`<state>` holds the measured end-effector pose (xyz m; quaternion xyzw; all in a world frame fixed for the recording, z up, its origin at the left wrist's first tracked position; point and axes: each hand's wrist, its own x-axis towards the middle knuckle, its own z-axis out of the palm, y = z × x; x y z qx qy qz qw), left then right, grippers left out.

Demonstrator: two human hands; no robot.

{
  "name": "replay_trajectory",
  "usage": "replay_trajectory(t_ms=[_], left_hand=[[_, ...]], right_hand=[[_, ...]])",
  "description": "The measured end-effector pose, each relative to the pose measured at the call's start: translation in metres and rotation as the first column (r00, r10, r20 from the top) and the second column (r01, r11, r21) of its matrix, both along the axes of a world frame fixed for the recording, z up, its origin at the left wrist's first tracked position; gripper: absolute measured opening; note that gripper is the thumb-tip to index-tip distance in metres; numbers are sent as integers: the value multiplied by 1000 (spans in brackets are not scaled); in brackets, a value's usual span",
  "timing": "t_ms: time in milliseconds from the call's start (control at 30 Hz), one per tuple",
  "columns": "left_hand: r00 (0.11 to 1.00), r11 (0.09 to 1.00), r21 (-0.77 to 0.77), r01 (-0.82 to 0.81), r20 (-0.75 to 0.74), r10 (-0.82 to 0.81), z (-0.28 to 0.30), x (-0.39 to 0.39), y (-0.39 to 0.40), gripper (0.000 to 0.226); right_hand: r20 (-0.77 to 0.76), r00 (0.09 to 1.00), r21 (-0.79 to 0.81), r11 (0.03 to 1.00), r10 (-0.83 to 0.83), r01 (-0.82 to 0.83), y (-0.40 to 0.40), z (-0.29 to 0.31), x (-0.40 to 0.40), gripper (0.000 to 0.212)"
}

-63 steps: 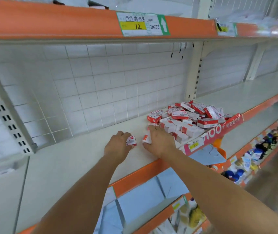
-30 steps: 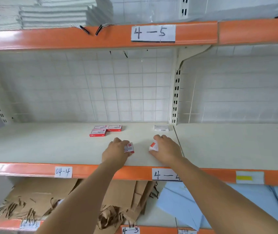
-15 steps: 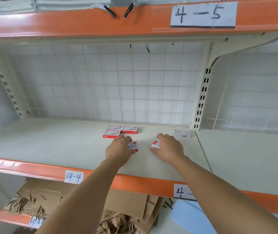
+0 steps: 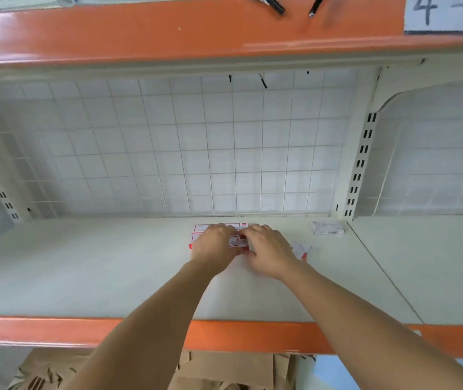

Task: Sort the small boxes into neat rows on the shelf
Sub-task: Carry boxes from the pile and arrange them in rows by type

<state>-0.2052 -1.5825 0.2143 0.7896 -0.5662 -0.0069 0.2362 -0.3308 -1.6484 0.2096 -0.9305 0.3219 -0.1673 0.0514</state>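
Hands at the row: left hand (image 4: 215, 243) and right hand (image 4: 264, 250) together pinch a small box (image 4: 237, 242) between them, seemingly to square it against red-and-white boxes (image 4: 200, 228) lying just beyond the left hand on the shelf (image 4: 84, 266).

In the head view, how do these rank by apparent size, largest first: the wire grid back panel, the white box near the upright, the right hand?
1. Wire grid back panel, by far the largest.
2. Right hand.
3. White box, the smallest; it lies slightly farther from the camera than the hand, which shrinks it somewhat.
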Motion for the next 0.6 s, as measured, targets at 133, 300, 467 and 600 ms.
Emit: replay_trajectory(t_ms=[133, 300, 467, 600], left_hand=[[995, 996, 1, 92, -37, -91, -4, 11, 0, 37], [994, 990, -90, 105, 18, -104, -8, 23, 2, 40], [997, 998, -66, -9, 72, 14, -11, 47, 2, 43], [995, 998, 28, -56, 85, 54, -18, 58, 6, 47]], right_hand=[[-32, 998, 76, 995, -55, 57, 0, 3, 4, 39], [-102, 981, 74, 982, -167, 175, -2, -1, 4, 41], [-115, 966, 46, 971, -230, 236, -12, -1, 0, 46], [-117, 961, 11, 968, -249, 252, -16, -2, 8, 45]])
